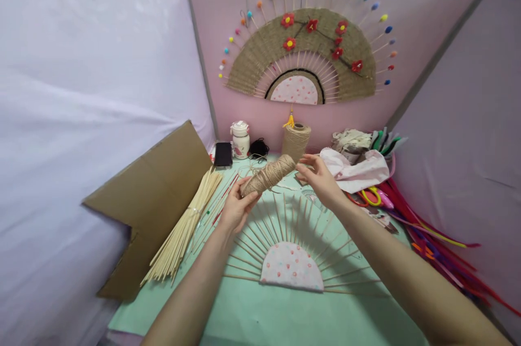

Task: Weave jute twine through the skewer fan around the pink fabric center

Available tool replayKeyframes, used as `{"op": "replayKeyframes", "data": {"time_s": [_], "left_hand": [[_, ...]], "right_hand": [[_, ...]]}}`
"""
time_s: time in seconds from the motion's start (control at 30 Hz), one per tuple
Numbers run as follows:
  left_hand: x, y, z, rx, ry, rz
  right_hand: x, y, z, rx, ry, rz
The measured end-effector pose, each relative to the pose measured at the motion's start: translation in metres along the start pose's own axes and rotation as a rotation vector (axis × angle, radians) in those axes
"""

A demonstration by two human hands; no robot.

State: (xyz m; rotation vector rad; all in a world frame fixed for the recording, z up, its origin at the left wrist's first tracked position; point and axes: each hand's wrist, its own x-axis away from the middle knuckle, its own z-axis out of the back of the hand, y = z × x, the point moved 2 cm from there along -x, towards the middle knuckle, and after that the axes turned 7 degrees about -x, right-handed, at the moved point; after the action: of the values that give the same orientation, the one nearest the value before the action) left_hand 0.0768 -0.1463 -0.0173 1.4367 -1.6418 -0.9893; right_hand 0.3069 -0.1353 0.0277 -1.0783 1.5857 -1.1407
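Observation:
My left hand [237, 207] is wrapped around the lower end of a spool of jute twine [268, 174], held tilted above the table. My right hand [319, 177] sits at the spool's upper end with fingers pinched together, apparently on the twine's loose strand. Below both hands lies a fan frame [291, 266]: a pink dotted half-circle with thin wooden sticks spreading out from it on the green mat [244, 313].
A bundle of wooden sticks [185, 226] and cardboard [154, 194] lie at the left. A second twine spool [296, 141], a small jar [240, 140], a phone [223, 154], pink cloth [358, 170], scissors [372, 197] and pipe cleaners [431, 243] are behind and right. A finished fan [303, 53] hangs on the wall.

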Motion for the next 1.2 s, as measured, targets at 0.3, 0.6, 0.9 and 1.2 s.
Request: {"op": "replayKeyframes", "data": {"time_s": [0.3,0.6,0.9,1.2], "left_hand": [[0.016,-0.023,-0.001,-0.152,0.070,-0.197],[0.020,-0.017,0.003,-0.337,0.092,-0.268],[0.011,-0.010,0.011,-0.218,0.086,-0.182],[0.022,-0.008,0.010,-0.733,0.028,-0.676]], "right_hand": [[0.044,0.024,-0.047,-0.326,-0.074,-0.301],[0.053,0.042,-0.078,-0.328,-0.243,-0.226],[0.007,0.040,-0.024,-0.144,-0.178,-0.243],[-0.004,-0.017,-0.028,0.717,-0.169,0.371]]}}
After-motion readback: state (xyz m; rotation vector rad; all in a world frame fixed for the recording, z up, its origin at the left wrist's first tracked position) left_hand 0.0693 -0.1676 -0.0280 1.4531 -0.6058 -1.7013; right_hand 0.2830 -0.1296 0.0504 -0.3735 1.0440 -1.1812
